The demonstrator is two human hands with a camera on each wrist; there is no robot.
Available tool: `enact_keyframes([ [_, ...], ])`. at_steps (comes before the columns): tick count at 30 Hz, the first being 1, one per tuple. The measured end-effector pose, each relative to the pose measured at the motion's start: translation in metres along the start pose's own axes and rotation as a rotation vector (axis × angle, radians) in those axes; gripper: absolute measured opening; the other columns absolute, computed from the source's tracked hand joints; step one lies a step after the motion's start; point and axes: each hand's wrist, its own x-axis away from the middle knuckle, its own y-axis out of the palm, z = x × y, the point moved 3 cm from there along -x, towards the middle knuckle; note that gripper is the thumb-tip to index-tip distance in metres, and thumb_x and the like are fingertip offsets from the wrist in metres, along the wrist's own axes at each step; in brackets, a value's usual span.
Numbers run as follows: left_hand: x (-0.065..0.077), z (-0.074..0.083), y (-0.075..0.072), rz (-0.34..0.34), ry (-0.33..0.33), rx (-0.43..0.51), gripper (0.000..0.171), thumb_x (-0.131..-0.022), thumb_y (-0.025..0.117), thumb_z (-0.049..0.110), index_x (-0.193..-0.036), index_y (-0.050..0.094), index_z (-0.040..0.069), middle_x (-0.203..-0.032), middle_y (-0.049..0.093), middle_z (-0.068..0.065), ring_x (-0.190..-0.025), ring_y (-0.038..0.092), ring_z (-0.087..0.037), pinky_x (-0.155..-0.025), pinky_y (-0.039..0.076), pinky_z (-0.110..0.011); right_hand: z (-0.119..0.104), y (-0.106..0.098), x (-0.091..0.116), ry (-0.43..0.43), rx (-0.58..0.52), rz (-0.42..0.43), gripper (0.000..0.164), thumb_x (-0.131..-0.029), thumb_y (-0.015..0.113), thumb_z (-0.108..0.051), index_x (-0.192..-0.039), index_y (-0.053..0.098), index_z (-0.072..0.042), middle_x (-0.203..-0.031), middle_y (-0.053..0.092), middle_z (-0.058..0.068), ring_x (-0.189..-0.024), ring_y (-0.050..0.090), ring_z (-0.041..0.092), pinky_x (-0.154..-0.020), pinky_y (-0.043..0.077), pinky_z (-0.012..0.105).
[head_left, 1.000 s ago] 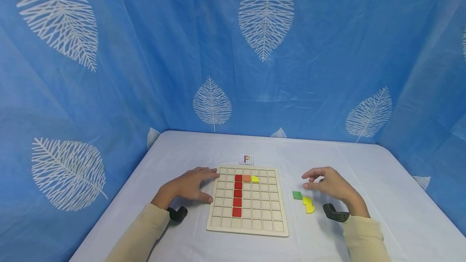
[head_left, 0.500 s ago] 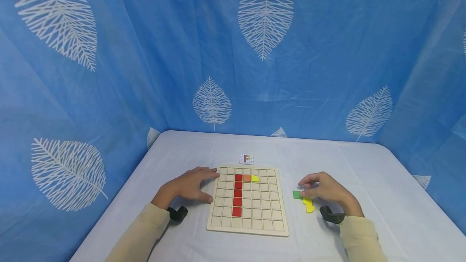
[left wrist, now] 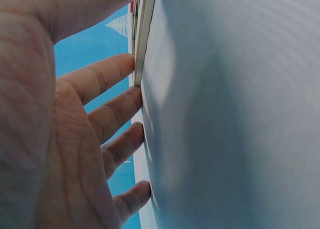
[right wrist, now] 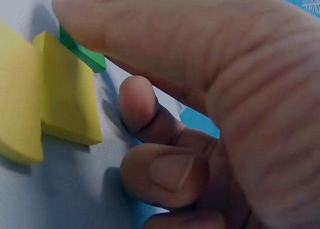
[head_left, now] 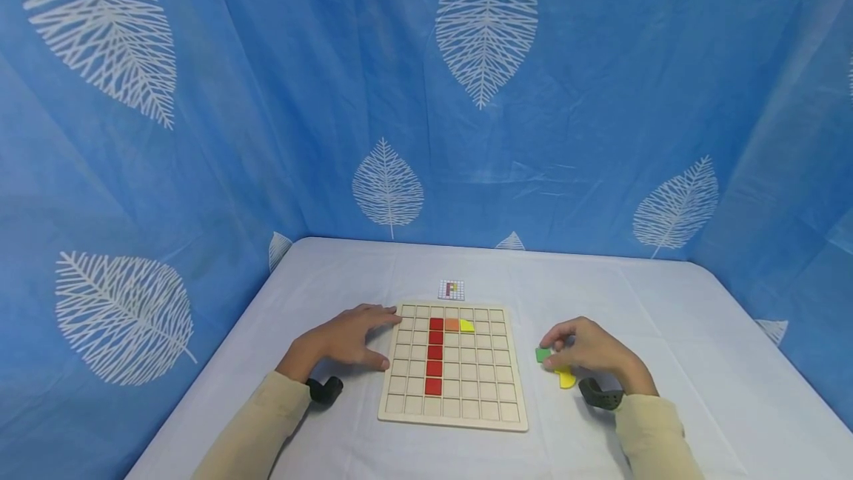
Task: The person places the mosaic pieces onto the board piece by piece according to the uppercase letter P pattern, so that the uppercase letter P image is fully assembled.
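Green tile (head_left: 542, 355): on the white table (head_left: 346, 272), right of the wooden grid board (head_left: 470, 392); it looks roughly square, so no long axis stands out.
Right hand (head_left: 591, 349): much the nearer hand to the green tile; the tile lies left of the palm, right at the fingertips, with the forefinger at its far side and the thumb at its near side; the thumb covers part of it in the right wrist view, so one cannot tell whether the tips are clamped on it or slightly apart.
Gap to board: a strip of bare table; the board lies left of the green tile.
Loose yellow: a yellow square (right wrist: 70, 89) and a round-edged yellow piece (right wrist: 17, 94) beside it; both near and right of the green tile, partly under the right hand.
Left hand (head_left: 353, 337): at the board's left edge; fingers spread apart, nothing gripped.
Set tiles: five red tiles (head_left: 435, 352) in a near-to-far column; an orange tile (head_left: 452, 325) right of the farthest; a yellow rounded tile (head_left: 467, 326) right of that.
Pattern card (head_left: 451, 290): beyond the board's far edge.
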Motion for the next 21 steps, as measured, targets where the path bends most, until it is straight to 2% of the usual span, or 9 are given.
enact_keyframes([
  [15,0.0009,0.0012,-0.0027,-0.001,0.002,0.008,0.083,-0.077,0.078,0.056,-0.15,0.047,0.031,-0.161,0.039,0.003,-0.151,0.031,-0.03,-0.118,0.031,-0.059,-0.0042,0.0052,-0.0028,0.076,0.059,0.076,0.03,-0.067,0.092,-0.023,-0.091,0.077,-0.012,-0.078,0.06,0.004,-0.071,0.052,0.018,-0.06,0.045,0.031],
  [21,0.0019,0.0026,-0.0034,0.001,0.003,0.007,0.082,-0.078,0.078,0.054,-0.15,0.047,0.03,-0.161,0.04,0.003,-0.151,0.031,-0.03,-0.118,0.031,-0.059,-0.0054,0.0056,-0.0033,0.062,0.067,0.081,0.029,-0.067,0.092,-0.023,-0.09,0.077,-0.012,-0.077,0.061,0.003,-0.07,0.053,0.018,-0.058,0.046,0.03],
])
